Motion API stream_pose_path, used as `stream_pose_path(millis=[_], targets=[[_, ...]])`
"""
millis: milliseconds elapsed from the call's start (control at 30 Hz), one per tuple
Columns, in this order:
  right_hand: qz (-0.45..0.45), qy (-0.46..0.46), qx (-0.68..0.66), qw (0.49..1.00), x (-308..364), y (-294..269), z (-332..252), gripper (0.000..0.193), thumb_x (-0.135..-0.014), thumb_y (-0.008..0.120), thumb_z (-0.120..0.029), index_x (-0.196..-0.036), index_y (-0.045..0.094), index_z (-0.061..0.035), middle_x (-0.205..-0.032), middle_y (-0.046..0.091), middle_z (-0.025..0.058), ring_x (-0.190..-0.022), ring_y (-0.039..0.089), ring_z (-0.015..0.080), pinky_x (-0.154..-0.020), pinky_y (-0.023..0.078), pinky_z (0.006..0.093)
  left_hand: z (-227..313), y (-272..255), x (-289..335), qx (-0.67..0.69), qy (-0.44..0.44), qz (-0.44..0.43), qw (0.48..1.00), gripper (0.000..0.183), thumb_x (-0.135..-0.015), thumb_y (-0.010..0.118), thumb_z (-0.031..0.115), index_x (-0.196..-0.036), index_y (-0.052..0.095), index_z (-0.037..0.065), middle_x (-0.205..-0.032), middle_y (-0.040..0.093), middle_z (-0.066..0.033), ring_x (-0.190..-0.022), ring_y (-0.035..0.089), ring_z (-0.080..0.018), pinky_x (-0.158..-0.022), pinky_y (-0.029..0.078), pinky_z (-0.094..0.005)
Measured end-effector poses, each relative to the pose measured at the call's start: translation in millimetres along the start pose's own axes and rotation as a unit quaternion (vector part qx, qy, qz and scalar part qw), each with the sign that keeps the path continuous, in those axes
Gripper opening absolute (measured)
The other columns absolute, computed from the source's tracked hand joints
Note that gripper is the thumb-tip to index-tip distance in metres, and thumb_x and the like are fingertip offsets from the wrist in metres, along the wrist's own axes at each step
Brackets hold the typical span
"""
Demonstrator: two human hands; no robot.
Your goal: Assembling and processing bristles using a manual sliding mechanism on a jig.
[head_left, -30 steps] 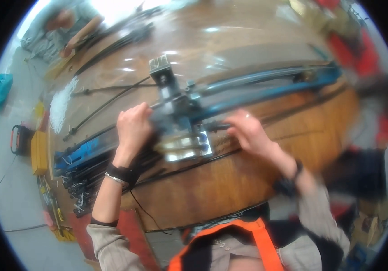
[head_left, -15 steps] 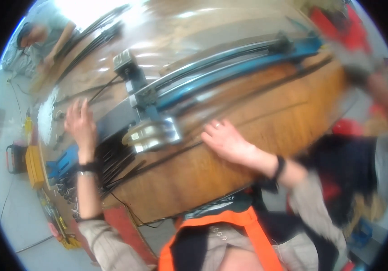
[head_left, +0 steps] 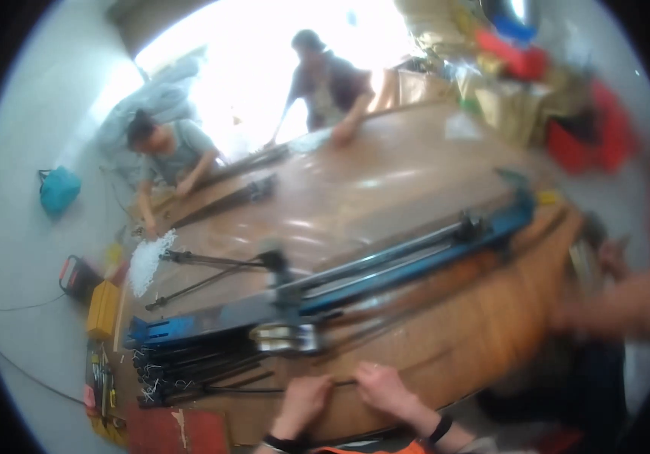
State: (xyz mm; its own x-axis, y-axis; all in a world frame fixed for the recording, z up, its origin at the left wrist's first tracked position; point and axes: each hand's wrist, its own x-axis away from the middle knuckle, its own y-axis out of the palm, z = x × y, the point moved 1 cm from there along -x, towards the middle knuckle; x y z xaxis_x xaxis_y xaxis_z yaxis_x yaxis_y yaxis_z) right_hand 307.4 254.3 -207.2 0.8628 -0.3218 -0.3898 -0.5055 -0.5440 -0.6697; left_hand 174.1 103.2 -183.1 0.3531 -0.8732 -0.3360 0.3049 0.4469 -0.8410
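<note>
Close to the near edge of the wooden table, my left hand [head_left: 306,399] is closed on a thin black rod [head_left: 245,390]. Just to its right, my right hand [head_left: 382,389] pinches the same rod, whose left end lies by a bundle of dark rods [head_left: 204,367] with white ties. Beyond my hands stands a long blue bench fixture [head_left: 415,274] with metal rails. Its shiny clamp block [head_left: 285,338] sits between the bundle and the rails. Motion blur hides the finer detail of my fingers.
Two people [head_left: 170,151] work at the far side of the table. Another person's arm [head_left: 620,310] reaches in from the right. A white heap [head_left: 147,265], a yellow box [head_left: 102,310] and hand tools [head_left: 100,382] line the left edge. A red board [head_left: 177,435] lies near left.
My view has tilted up and swung. My hands, spread apart on either side of the clamp block before, have come close together at the near edge and closed on the thin black rod.
</note>
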Motion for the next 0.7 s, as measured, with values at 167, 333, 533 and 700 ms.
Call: stream_pose_path(millis=[167,333,533,700], targets=[[0.018,-0.010,-0.006,1.000,-4,-10,-1,0.012,-0.074,0.062,-0.008,-0.086,0.059,-0.0074,-0.086,0.059,0.0117,-0.083,0.062,0.0309,-0.068,0.052,0.0409,-3,-24,1,-0.023,0.053,-0.040,0.998,0.020,-0.084,0.064,0.010,-0.105,0.068,0.009,-0.077,0.062,-0.0089,-0.073,0.060,-0.0295,-0.067,0.048,-0.0417],[0.054,-0.095,0.014,0.994,-3,-44,1,0.019,-0.079,0.068,-0.012,-0.097,0.064,-0.0085,-0.084,0.063,0.0102,-0.077,0.062,0.0301,-0.067,0.051,0.0401,-16,-41,12,-0.112,0.049,-0.036,0.992,0.026,-0.081,0.065,0.007,-0.107,0.067,0.009,-0.080,0.061,-0.0095,-0.074,0.060,-0.0288,-0.065,0.048,-0.0411],[0.200,-0.080,0.160,0.963,69,-92,56,0.031,-0.081,0.076,-0.018,-0.108,0.066,-0.0097,-0.082,0.066,0.0087,-0.072,0.062,0.0292,-0.066,0.050,0.0422,-16,-70,14,-0.101,0.061,0.026,0.993,0.028,-0.078,0.063,0.003,-0.105,0.067,0.009,-0.083,0.062,-0.0099,-0.075,0.059,-0.0286,-0.063,0.049,-0.0391],[0.270,-0.057,0.217,0.936,87,-97,67,0.020,-0.088,0.069,-0.019,-0.104,0.065,-0.0078,-0.081,0.063,0.0098,-0.069,0.060,0.0305,-0.061,0.048,0.0410,-25,-110,2,-0.080,0.085,0.086,0.989,0.032,-0.077,0.062,-0.001,-0.107,0.066,0.007,-0.082,0.062,-0.0106,-0.073,0.059,-0.0289,-0.061,0.050,-0.0385]])
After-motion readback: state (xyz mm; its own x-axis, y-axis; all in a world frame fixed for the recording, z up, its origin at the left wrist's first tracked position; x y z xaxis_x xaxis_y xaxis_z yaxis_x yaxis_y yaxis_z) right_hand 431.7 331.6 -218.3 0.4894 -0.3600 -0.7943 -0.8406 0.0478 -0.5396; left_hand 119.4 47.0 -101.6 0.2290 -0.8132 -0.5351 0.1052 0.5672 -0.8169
